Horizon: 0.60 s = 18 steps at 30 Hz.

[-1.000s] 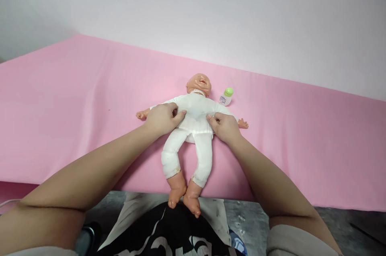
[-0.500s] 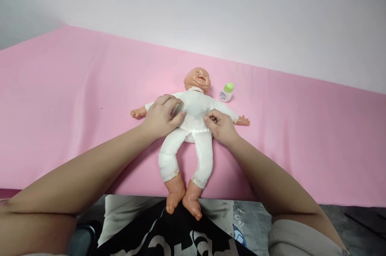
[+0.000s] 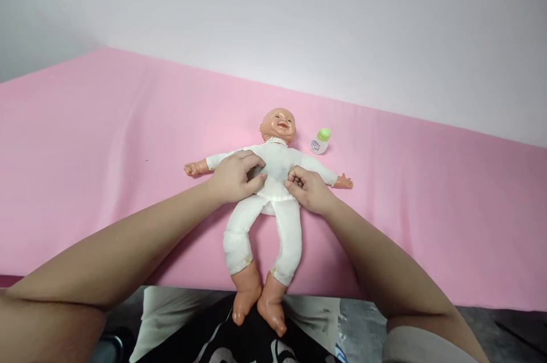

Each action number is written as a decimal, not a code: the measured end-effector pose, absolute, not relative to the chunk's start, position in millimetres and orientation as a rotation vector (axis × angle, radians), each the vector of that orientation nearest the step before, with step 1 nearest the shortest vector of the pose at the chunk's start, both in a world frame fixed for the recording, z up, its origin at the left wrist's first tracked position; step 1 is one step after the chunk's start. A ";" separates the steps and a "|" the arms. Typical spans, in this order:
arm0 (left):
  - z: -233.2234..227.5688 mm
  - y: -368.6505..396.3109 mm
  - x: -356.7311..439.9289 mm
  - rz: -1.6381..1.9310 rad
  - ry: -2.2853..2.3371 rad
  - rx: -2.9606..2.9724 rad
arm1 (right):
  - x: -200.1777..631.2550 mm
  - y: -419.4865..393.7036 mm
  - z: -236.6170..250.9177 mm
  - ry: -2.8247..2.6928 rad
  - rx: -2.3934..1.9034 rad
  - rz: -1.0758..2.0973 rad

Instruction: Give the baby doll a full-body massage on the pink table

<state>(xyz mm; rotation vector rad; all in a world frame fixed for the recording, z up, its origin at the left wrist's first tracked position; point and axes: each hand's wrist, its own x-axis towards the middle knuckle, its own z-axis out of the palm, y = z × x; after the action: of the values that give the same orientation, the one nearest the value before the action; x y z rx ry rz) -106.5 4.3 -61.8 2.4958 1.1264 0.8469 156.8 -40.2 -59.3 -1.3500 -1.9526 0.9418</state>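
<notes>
A baby doll [image 3: 277, 172] with a bare plastic head and a white cloth body lies face up, arms spread and feet over the table's front edge. My left hand [image 3: 237, 176] rests against the left side of its torso, open, with the thumb apart from the bent fingers. At the torso's right side is my right hand [image 3: 311, 187], its fingers curled in and the thumb close to them. Whether cloth is pinched there is hidden. Right of the doll's head lies a small clear bottle [image 3: 318, 146] with a green cap.
A pink cover [image 3: 162, 118] spreads over the table under the doll. Behind it rises a pale wall [image 3: 273, 15]. The table's front edge runs close to my body, with my black printed clothing below it.
The whole view has shifted, so the doll, bottle and table edge appear slightly lower. Both hands stay at the doll's sides. Their finger poses are nearly the same.
</notes>
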 end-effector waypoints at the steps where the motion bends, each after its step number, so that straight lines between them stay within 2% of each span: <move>1: -59.7 5.1 -107.0 0.836 1.097 2.493 | 158.6 -39.4 -57.7 -1.956 -1.309 1.005; 5: -50.7 8.7 -109.5 0.816 1.025 2.443 | 164.2 -37.2 -52.8 -1.944 -1.228 1.106; 11: -42.7 31.3 -101.1 1.173 1.268 2.187 | 157.2 -25.7 -47.3 -1.664 -1.368 0.740; 18: -43.6 110.8 -50.0 1.322 1.416 1.547 | 139.9 48.1 -46.5 -1.482 -1.417 0.580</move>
<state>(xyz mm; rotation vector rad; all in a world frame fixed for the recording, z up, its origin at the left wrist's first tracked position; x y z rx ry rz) -50.0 110.8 -43.6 1.5466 1.4164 1.3223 139.9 48.1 -46.5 -1.4172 -1.4820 0.5795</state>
